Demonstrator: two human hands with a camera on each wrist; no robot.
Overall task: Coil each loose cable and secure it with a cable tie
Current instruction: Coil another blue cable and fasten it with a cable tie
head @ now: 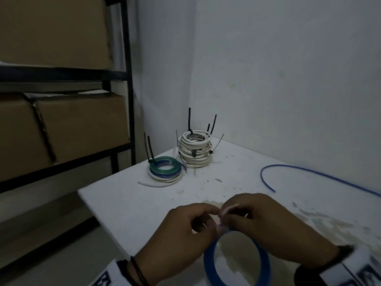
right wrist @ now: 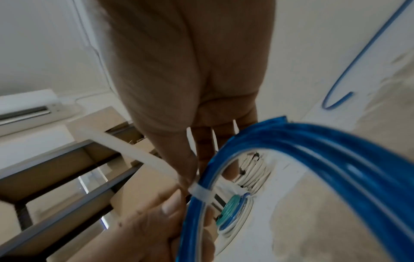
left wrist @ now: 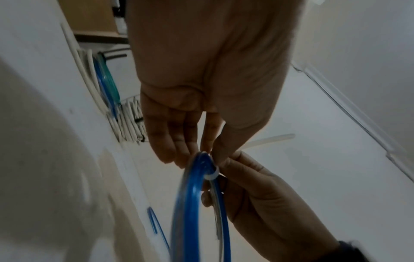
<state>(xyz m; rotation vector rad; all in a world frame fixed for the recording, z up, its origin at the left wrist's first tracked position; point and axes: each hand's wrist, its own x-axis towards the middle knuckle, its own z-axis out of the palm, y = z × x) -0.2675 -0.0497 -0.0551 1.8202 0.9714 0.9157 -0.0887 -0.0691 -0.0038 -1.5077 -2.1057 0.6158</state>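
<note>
A blue cable coil [head: 208, 263] is held upright over the white table's [head: 123, 203] near edge, between both hands. A white cable tie [right wrist: 199, 192] wraps the coil's top strands, and its long tail [right wrist: 125, 148] sticks out sideways. My left hand [head: 210, 219] grips the coil beside the tie, its thumb close to the band in the right wrist view. My right hand [head: 228, 219] pinches the tie at its head, where the tail [head: 228, 208] shows as a pale sliver. In the left wrist view, the coil [left wrist: 190, 195] and tie [left wrist: 211, 175] sit between the two sets of fingers.
A stack of white coils [head: 194, 149] with black ties stands at the table's far corner. A green, blue and white coil pile [head: 166, 170] lies beside it. A loose blue cable [head: 309, 173] curves along the right. Shelving with cardboard boxes [head: 78, 124] stands left.
</note>
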